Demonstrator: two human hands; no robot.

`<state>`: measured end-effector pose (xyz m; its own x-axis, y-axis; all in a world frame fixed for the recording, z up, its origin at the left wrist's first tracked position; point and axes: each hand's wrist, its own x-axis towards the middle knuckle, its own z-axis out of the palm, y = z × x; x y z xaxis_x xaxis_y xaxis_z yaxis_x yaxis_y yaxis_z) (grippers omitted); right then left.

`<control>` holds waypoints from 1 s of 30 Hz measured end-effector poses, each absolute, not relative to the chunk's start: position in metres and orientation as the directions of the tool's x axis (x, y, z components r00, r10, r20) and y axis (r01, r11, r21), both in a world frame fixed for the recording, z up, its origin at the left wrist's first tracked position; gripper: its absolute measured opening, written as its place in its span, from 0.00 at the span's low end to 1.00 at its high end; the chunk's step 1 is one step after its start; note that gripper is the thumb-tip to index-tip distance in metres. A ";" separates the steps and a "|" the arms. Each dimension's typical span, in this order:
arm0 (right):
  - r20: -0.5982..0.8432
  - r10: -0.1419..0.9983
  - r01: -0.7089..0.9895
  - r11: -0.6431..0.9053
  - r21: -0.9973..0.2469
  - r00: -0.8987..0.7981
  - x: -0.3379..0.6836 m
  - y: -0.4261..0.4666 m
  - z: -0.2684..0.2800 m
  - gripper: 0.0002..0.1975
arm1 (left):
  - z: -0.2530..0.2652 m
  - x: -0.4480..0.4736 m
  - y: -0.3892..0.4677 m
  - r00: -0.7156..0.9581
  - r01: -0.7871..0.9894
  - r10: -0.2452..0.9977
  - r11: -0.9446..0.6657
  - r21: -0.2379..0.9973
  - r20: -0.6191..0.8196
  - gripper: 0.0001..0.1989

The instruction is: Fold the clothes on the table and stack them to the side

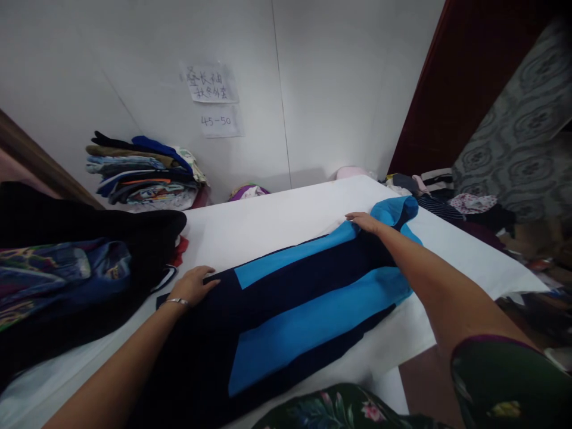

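Observation:
A navy garment with bright blue panels (322,322) lies spread lengthwise before me, with a blue hood-like end (393,210) at the right. At its far left edge, my left hand (196,287) rests on the navy cloth, thumb and fingers apart. A silver-coloured bracelet circles that wrist. My right hand (365,223) touches the far edge of the garment near the blue end, its fingers stretched to the left. The undersides of my fingers are hidden. Beneath the garment is a white table surface (277,214).
Folded clothes (145,173) are stacked at the back left. A dark heap of clothing (89,220) with a colourful denim piece lies at my left. More clothes (473,205) are piled beyond the table's right edge. Two paper notes (212,83) hang on the white wall.

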<state>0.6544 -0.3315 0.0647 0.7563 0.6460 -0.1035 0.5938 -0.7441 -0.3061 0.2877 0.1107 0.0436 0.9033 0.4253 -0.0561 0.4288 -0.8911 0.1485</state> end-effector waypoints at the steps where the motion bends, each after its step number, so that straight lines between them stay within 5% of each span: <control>1: -0.129 0.638 0.586 -0.756 -0.291 0.759 0.658 -0.333 0.064 0.24 | 0.043 0.289 0.112 0.897 0.443 0.437 -0.883 0.158 -0.071 0.24; 6: -0.195 0.558 0.534 -0.829 -0.162 0.807 0.668 -0.338 0.060 0.23 | 0.052 0.294 0.111 0.861 0.503 0.472 -0.847 0.172 -0.190 0.18; 17: -0.064 0.458 0.460 -0.888 0.021 0.887 0.667 -0.351 0.053 0.25 | 0.048 0.306 0.118 0.831 0.551 0.506 -0.807 0.212 -0.234 0.12; 21: 0.089 0.513 0.515 -0.857 -0.004 0.854 0.648 -0.353 0.048 0.30 | 0.060 0.303 0.105 0.887 0.454 0.461 -0.868 0.202 -0.018 0.15; 24: 0.219 0.665 0.694 -0.714 -0.091 0.714 0.628 -0.359 0.050 0.26 | 0.078 0.292 0.064 0.925 0.317 0.354 -0.920 0.231 0.140 0.18; 27: 0.268 0.861 0.902 -0.401 -0.162 0.431 0.607 -0.361 0.047 0.23 | 0.084 0.281 0.009 0.981 0.097 0.141 -0.949 0.299 0.130 0.19; 30: 0.258 0.912 0.947 -0.294 -0.133 0.319 0.592 -0.356 0.037 0.21 | 0.073 0.279 -0.031 0.997 -0.023 -0.004 -0.963 0.269 0.073 0.18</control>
